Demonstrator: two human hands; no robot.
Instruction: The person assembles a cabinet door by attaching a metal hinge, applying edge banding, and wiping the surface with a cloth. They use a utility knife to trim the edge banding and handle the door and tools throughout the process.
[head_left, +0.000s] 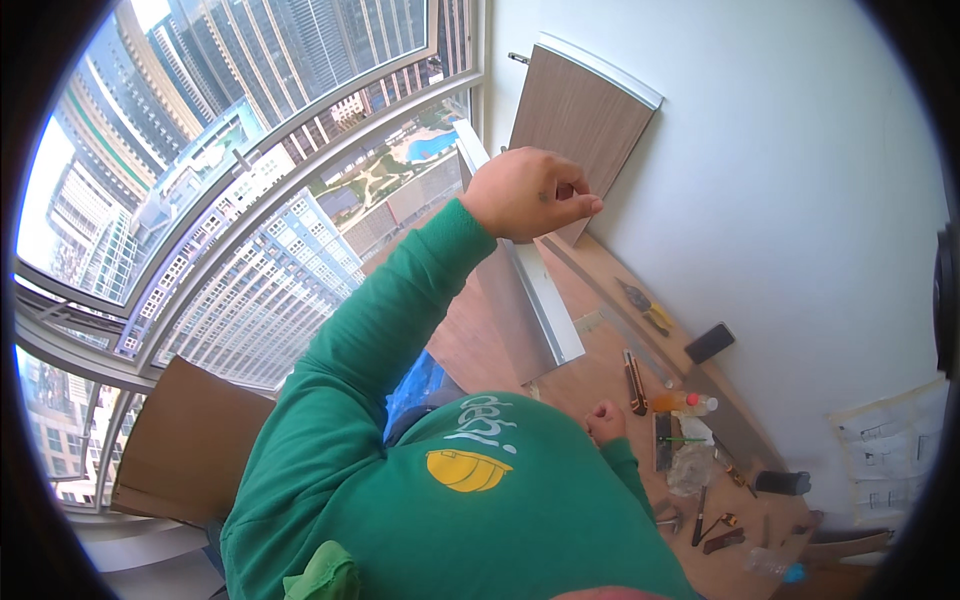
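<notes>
Wooden flooring [470, 345] runs from a curved wall of high-rise windows [250, 200] to a plain white wall [780, 180], and the work sits in the corner between them.

The left hand [528, 195] is raised at arm's length with its fingers curled in and the thumb pressed to a fingertip. It is a closed pinch, but whether anything small sits inside it cannot be told. Just behind and above that pinch leans a tall brown wood-grain panel with a white top edge [580, 115], propped against the white wall. The hand overlaps its lower corner, though contact is not clear. Directly below the pinch a second long grey-brown board with a pale metal edge strip [535, 305] lies on the floor.

Nearer the body than the pinch, the right hand [603, 420] is balled shut by the chest, and nothing shows in it. Beyond it lie a brown-handled utility knife [635, 382], a small bottle of orange liquid [680, 402] and a black phone [709, 343].

By my reading, the step in hand is fine work at the leaning panel's lower edge. A next move there would call for a steady pinch and a free hand to brace the panel against sliding.
</notes>
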